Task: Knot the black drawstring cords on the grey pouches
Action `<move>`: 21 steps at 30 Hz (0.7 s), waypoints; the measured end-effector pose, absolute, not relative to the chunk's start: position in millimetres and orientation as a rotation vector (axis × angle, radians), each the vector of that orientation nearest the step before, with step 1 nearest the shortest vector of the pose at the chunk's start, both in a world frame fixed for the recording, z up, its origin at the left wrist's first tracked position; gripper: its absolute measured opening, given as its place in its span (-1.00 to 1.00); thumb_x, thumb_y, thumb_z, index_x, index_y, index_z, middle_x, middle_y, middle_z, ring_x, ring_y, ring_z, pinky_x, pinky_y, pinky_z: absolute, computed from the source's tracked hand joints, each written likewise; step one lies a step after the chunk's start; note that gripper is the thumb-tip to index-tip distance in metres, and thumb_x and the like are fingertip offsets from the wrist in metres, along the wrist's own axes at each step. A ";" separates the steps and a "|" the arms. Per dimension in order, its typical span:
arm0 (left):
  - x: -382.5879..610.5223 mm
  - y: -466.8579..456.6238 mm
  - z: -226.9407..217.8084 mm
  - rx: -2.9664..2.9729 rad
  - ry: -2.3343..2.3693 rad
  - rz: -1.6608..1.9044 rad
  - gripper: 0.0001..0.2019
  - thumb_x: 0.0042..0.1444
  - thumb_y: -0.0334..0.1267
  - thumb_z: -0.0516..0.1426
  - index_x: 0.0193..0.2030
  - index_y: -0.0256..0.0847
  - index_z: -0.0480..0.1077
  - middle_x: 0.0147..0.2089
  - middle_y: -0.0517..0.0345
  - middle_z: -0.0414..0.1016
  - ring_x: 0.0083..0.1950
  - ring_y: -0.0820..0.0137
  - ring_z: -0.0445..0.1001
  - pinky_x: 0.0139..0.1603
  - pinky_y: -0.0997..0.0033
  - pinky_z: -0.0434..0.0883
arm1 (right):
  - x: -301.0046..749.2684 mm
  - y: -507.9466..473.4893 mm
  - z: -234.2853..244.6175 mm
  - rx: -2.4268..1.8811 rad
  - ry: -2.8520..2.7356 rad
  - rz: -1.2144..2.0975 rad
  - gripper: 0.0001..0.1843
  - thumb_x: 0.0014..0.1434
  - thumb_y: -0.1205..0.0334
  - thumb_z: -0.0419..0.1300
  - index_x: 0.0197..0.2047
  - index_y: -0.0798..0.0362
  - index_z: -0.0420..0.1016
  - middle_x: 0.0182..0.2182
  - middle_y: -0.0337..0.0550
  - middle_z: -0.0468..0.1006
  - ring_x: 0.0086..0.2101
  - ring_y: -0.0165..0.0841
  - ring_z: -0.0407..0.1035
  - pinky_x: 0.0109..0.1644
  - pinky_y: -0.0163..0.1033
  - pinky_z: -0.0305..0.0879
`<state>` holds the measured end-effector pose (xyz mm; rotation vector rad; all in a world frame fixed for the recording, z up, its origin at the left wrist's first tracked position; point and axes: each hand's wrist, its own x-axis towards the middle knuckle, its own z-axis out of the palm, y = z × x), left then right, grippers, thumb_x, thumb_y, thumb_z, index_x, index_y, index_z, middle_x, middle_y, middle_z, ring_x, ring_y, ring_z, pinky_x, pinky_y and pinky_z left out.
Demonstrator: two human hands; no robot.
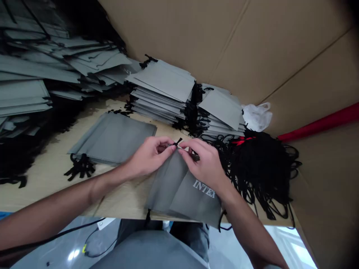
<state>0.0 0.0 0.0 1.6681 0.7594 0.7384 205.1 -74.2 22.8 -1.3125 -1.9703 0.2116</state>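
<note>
A grey drawstring bag (161,194) lies at the table's front edge, its top corner raised between my hands. Beside it, partly under my right forearm, is a grey piece with white "INTEX" lettering (193,203). My left hand (150,155) pinches the black drawstring (176,143) at that corner, with a short end sticking up. Close on the other side of the cord, my right hand (206,160) has thumb and forefinger together; what lies between them is too small to make out. A low stack of grey bags (120,136) rests left of my hands.
Two taller stacks of grey bags (165,82) (221,108) stand behind. Bags heap up at the left (25,71). A tangle of black cords (260,168) lies right, near a white plastic bag (257,116) and a red strip (319,123). Cardboard walls (280,48) enclose the table.
</note>
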 end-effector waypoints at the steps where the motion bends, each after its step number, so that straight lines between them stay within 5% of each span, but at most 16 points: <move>1: -0.2 -1.7 -1.3 1.703 0.757 0.739 -0.70 0.37 -0.03 0.22 -0.11 -0.27 0.59 -0.23 0.11 0.66 -0.27 0.42 0.54 -0.28 0.52 0.42 | 202.4 -73.5 18.9 -1.308 -1.970 0.168 -0.88 0.48 0.30 0.23 0.02 -0.01 0.60 -0.12 -0.10 0.70 -0.20 -0.27 0.58 -0.06 -0.14 0.53; 10: -3.7 -10.5 -7.6 2.055 0.732 0.717 -0.67 0.53 -0.16 0.04 -0.10 -0.26 0.59 -0.27 0.12 0.67 -0.32 0.43 0.55 -0.33 0.46 0.33 | 197.1 -73.5 11.5 -1.237 -1.956 0.136 -0.85 0.42 0.38 0.26 -0.01 0.01 0.62 -0.18 -0.10 0.74 -0.19 -0.26 0.63 -0.03 -0.13 0.58; 21: -7.1 -8.4 -11.7 2.379 0.565 0.939 -0.76 0.50 -0.39 0.03 -0.05 -0.29 0.54 -0.21 0.09 0.69 -0.26 0.38 0.64 -0.23 0.44 0.47 | 192.7 -76.7 14.3 -1.192 -1.935 0.093 -0.86 0.38 0.41 0.27 -0.07 -0.01 0.58 -0.24 -0.13 0.71 -0.22 -0.27 0.59 -0.07 -0.13 0.56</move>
